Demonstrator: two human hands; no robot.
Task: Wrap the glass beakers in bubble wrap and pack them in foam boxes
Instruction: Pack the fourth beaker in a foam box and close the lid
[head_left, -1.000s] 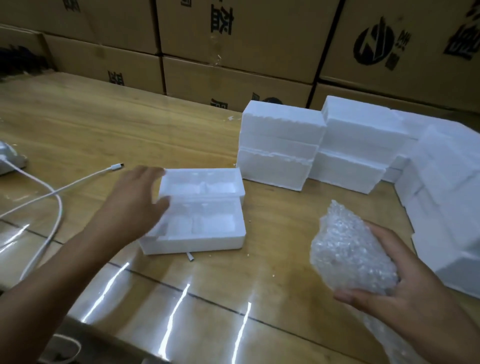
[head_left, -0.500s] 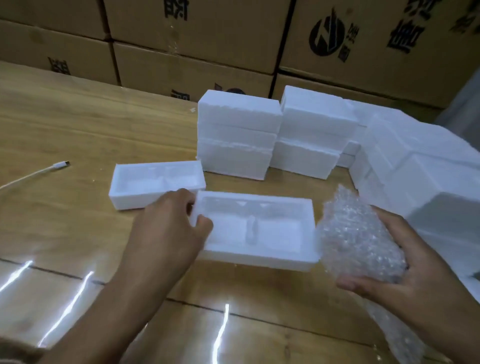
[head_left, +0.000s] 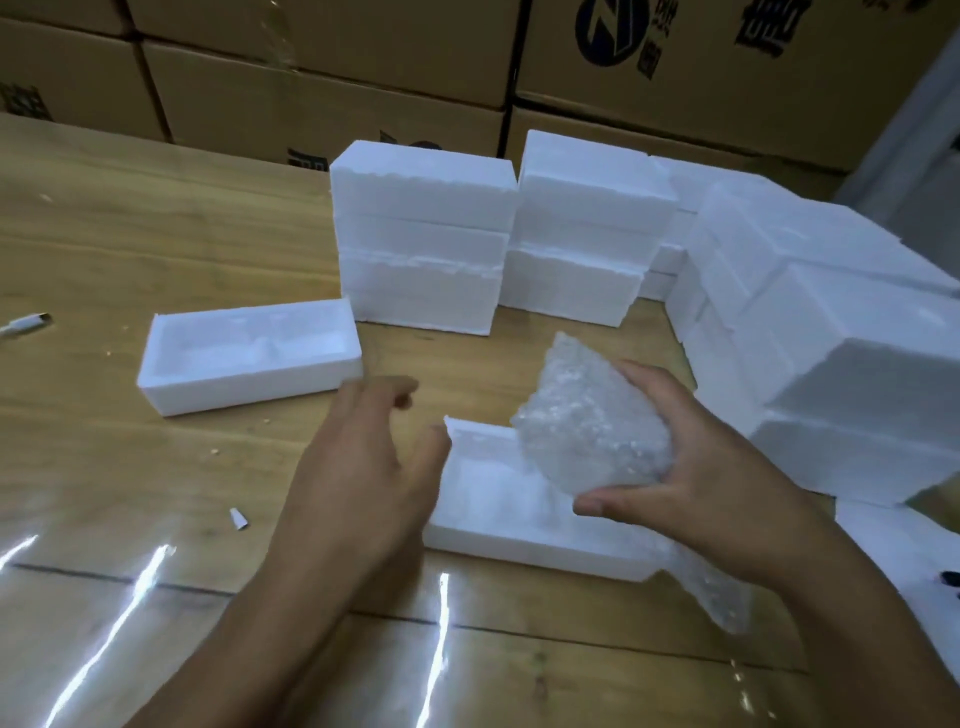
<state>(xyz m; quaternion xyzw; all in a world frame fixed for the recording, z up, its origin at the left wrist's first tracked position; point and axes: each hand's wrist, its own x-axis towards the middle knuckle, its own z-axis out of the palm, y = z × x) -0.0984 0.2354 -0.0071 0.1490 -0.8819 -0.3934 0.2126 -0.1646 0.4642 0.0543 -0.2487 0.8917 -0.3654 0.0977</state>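
Right hand (head_left: 727, 478) grasps the bubble-wrapped bundle (head_left: 587, 415), fingers curled round its far side and thumb under it. It's tilted over the right part of the near open foam box (head_left: 519, 548), with a loose wrap tail trailing past the wrist. Left hand (head_left: 363, 467) is released, fingers relaxed, nothing in it, just beside the box's left end, contact unclear. A second open foam half (head_left: 249, 364) sits further left on the wooden table (head_left: 156, 234), with closed foam stacks (head_left: 421, 249) behind.
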